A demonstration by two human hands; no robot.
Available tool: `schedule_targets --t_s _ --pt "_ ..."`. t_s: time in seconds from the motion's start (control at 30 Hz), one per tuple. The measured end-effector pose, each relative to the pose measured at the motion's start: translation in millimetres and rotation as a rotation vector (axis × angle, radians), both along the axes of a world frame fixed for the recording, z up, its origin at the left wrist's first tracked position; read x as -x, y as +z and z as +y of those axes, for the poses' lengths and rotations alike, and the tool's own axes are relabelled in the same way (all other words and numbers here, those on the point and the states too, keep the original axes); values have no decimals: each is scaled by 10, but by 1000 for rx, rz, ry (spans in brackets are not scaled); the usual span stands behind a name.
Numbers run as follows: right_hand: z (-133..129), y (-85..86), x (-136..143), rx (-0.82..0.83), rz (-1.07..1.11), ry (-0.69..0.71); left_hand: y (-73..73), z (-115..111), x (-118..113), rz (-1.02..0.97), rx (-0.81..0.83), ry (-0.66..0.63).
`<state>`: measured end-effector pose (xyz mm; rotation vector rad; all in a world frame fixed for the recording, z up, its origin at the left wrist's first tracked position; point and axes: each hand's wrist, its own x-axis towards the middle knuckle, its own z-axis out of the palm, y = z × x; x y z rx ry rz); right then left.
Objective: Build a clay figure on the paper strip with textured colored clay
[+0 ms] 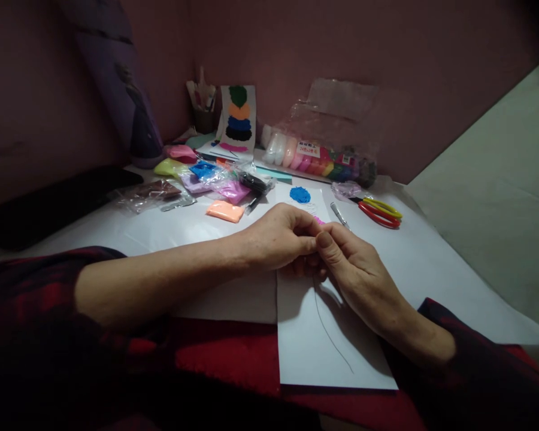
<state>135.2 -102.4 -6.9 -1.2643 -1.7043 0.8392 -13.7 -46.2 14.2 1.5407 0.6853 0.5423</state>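
Observation:
My left hand (281, 239) and my right hand (353, 263) meet over a white sheet (305, 347), fingertips pinched together. Whatever lies between the fingers is hidden or too small to name. On the sheet, a thin dark curved line (327, 332) runs from under the hands toward the near edge. Beyond my fingers, the same sheet bears a round blue patch (300, 194) with a textured surface. A bit of pink (318, 220) shows just past my fingertips.
Orange clay packet (224, 211) and several bagged colours lie left. Red-and-yellow scissors (379, 212) and a small silvery tool (340, 215) lie right. Behind stand a card with coloured patches (239, 120), a brush cup (203, 118) and a clay pack (314, 157).

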Motion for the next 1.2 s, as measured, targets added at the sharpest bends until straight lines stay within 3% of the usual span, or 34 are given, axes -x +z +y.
schedule_targets --t_s 0.47,1.2 --pt "-6 12 6 -10 -57 11 -15 -11 14 79 -160 3" --pt "-19 19 6 -14 -80 22 -13 -16 19 100 -210 1"
